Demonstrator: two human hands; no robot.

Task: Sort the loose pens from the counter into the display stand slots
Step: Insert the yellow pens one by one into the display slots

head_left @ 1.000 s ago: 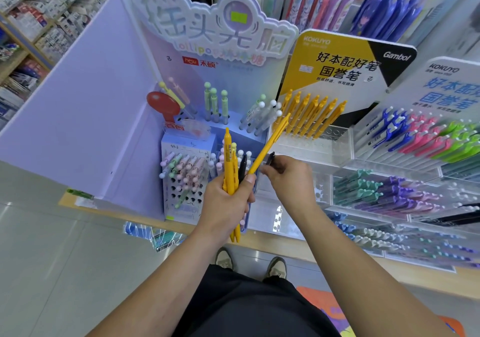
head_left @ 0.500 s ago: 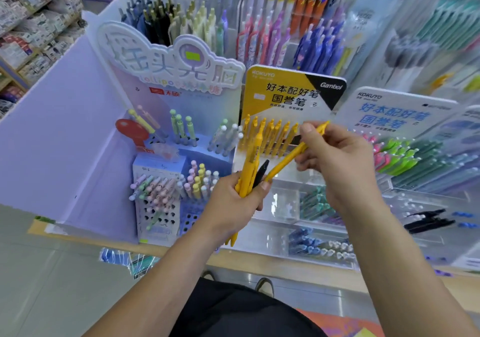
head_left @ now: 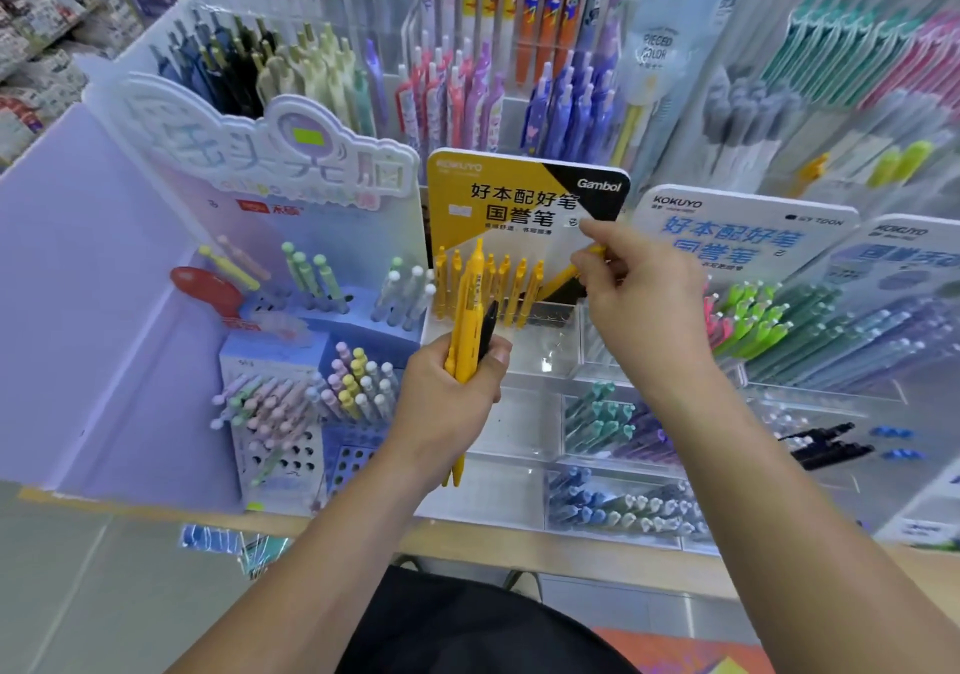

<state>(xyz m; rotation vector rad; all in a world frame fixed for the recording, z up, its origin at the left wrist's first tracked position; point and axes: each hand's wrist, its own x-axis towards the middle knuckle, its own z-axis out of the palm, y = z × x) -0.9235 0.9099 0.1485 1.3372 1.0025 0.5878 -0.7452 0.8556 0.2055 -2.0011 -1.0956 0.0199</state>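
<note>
Because the coming move is judged to be a drop into a slot, everything is placed here against the yellow display stand point(head_left: 452, 190). Nearest the viewer, in front of and below that stand, two clear trays are seen: one filled with blue and white pens point(head_left: 613, 510), and, closer to the stand, one filled with teal and purple pens point(head_left: 597, 424), all laid flat.

Just in front of the stand's left half, a bundle of yellow pens point(head_left: 464, 325) is gripped in the left hand point(head_left: 447, 398). The fingers are curled round the bundle, and one black pen point(head_left: 488, 322) is held among the yellow ones. The bundle is kept nearly upright, with its lower ends showing under the fist.

In front of the stand's right half, a single yellow pen point(head_left: 560, 277) is pinched between the thumb and fingertips of the right hand point(head_left: 641, 304). Its long axis is slanted: the gripped end is up and to the right, and the free end is down and to the left, aimed at the stand's slotted rack point(head_left: 550, 316). A row of yellow pens point(head_left: 511, 278) is stood in that rack, and the holes at the row's right end, just beneath the free end, appear unfilled. The right hand is the nearer one to those holes, and a steeper tilt is probably needed before the pen can be let down.

Behind the stand, hanging racks of coloured pens point(head_left: 467, 96) are visible, blurred.
</note>
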